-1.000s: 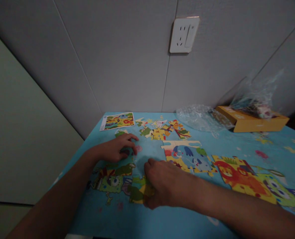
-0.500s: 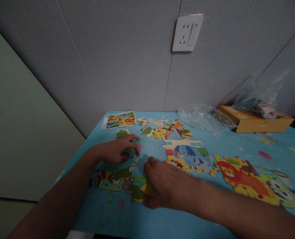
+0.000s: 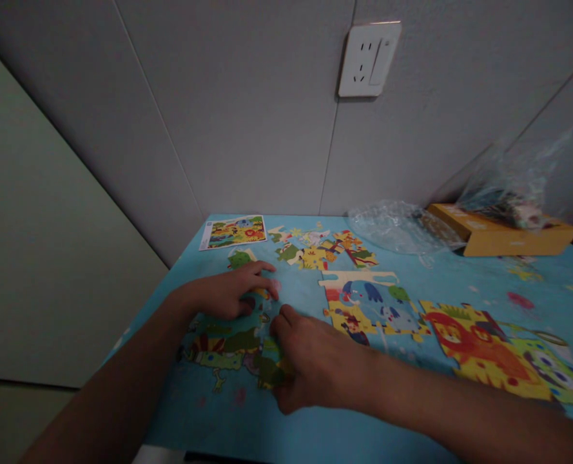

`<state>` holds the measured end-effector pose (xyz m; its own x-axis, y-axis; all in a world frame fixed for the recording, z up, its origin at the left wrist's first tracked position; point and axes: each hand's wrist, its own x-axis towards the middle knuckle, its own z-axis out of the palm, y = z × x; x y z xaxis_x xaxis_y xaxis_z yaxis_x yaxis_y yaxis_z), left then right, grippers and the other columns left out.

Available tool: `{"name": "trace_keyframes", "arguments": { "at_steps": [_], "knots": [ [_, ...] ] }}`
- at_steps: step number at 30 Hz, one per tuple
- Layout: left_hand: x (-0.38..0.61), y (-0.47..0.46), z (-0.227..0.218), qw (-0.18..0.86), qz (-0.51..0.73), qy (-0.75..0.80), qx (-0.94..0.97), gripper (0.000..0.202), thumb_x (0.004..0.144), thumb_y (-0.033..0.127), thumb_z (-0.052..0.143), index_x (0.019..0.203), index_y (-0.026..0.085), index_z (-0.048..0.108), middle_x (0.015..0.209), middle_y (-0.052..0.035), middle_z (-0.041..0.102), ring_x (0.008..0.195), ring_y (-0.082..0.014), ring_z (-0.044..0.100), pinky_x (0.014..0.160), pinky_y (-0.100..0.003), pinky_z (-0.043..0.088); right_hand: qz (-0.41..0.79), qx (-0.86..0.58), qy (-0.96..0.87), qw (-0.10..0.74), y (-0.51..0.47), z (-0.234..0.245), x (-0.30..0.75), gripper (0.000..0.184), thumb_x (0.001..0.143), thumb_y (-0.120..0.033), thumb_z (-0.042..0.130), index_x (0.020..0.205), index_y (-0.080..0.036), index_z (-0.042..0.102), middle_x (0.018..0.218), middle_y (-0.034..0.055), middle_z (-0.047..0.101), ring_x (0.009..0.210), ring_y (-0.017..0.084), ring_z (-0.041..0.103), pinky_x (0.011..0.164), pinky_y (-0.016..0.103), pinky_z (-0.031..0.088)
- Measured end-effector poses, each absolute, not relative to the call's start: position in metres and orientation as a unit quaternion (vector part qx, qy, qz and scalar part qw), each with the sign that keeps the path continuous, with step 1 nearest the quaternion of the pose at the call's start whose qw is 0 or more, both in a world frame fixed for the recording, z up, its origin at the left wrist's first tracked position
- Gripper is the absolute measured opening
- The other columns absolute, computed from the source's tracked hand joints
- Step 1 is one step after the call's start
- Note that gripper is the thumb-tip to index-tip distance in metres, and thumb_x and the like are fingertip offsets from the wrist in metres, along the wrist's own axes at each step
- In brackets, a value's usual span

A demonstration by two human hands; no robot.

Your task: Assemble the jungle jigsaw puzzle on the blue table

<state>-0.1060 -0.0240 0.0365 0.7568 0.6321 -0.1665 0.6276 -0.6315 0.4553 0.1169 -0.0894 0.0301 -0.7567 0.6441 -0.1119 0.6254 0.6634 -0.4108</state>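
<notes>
My left hand (image 3: 231, 293) lies palm down on the upper part of a joined green and yellow puzzle section (image 3: 223, 345), its fingers curled on the pieces. Close to its right, my right hand (image 3: 315, 361) presses flat on the section's right end, covering a green and yellow piece (image 3: 269, 374). The two hands nearly touch at the fingertips. Further right lie a joined section with a blue elephant (image 3: 368, 306) and one with an orange lion (image 3: 479, 345).
Everything rests on a blue patterned table cover (image 3: 412, 425). A reference picture card (image 3: 234, 231) and a cluster of loose pieces (image 3: 322, 248) sit near the wall. Crumpled clear plastic (image 3: 397, 225) and a yellow box (image 3: 503, 235) stand at the back right.
My right hand has slid a little left toward the left hand, pushing the green and yellow piece against the section. The left hand has barely moved.
</notes>
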Motion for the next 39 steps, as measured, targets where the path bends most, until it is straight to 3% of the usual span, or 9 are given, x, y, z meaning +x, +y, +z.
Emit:
{"name": "trace_keyframes", "arguments": {
  "at_steps": [6,15,24,29,39],
  "knots": [
    [-0.107,-0.023,0.033,0.261,0.001,0.361,0.895,0.067,0.072,-0.002,0.060,0.133,0.025,0.053,0.154,-0.0112,0.030,0.144,-0.0311,0.029,0.117,-0.051,0.028,0.237,-0.356,-0.903,0.031,-0.088,0.029,0.118,0.064,0.056,-0.048,0.076,0.104,-0.009,0.060,0.097,0.0112,0.060,0.071,0.021,0.058,0.057,0.032,0.049],
    [-0.109,-0.022,0.033,0.252,0.012,0.380,0.890,0.066,0.071,0.002,0.060,0.132,0.027,0.051,0.153,-0.0100,0.032,0.144,-0.0307,0.029,0.116,-0.051,0.029,0.229,-0.339,-0.912,0.027,-0.087,0.033,0.119,0.064,0.057,-0.050,0.077,0.104,-0.009,0.062,0.095,0.0109,0.061,0.070,0.019,0.056,0.059,0.031,0.049],
    [-0.105,-0.023,0.040,0.258,0.000,0.441,0.859,0.065,0.069,0.013,0.065,0.131,0.022,0.048,0.144,-0.0099,0.039,0.134,-0.0308,0.039,0.115,-0.045,0.031,0.226,-0.318,-0.920,0.029,-0.083,0.031,0.119,0.064,0.056,-0.050,0.077,0.103,-0.009,0.062,0.095,0.0111,0.060,0.071,0.021,0.057,0.062,0.033,0.051],
    [-0.110,-0.021,0.040,0.275,-0.014,0.467,0.840,0.053,0.071,0.024,0.066,0.122,0.022,0.052,0.126,-0.0080,0.048,0.115,-0.0281,0.052,0.101,-0.042,0.042,0.239,-0.321,-0.916,0.040,-0.084,0.029,0.120,0.065,0.056,-0.048,0.078,0.106,-0.010,0.061,0.097,0.0105,0.061,0.071,0.022,0.059,0.062,0.034,0.052],
    [-0.104,-0.027,0.051,0.276,-0.041,0.449,0.849,0.050,0.071,0.020,0.065,0.119,0.021,0.053,0.122,-0.0067,0.050,0.112,-0.0260,0.053,0.098,-0.039,0.043,0.240,-0.330,-0.913,0.021,-0.084,0.035,0.118,0.064,0.057,-0.045,0.077,0.107,-0.009,0.059,0.099,0.0109,0.060,0.075,0.023,0.060,0.065,0.035,0.052]
  ]
}}
